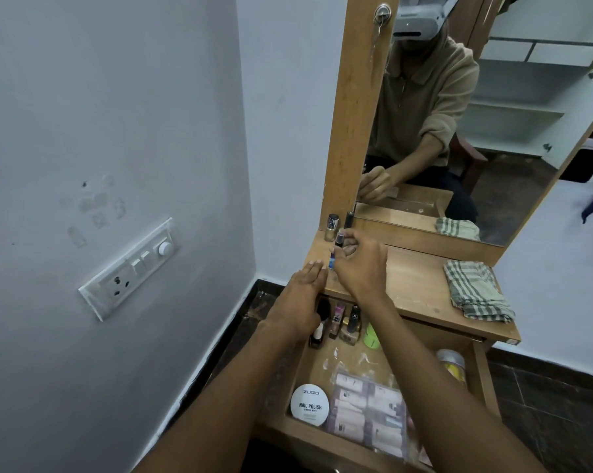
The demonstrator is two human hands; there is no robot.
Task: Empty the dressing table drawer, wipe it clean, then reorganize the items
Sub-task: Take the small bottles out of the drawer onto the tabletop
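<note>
The wooden drawer (479, 377) stands pulled out below the table top (414, 285). In it are several small bottles (336, 322) at the back, a green lid (372, 336), a white nail polish wipes tub (309, 405), a clear pouch of sachets (370, 414) and a jar (454, 365). My right hand (360, 271) is over the table top's left end, its fingers pinching a small dark-capped bottle (339, 240), with a blue item (331, 261) by its fingers. My left hand (300, 302) lies flat, fingers straight, at the table top's left front edge.
A silver nail polish bottle (331, 227) and a dark tube (349, 218) stand at the back left by the mirror frame (356, 114). A checked cloth (476, 290) lies on the right of the top. A wall (117, 165) with a switch panel (131, 268) is at left.
</note>
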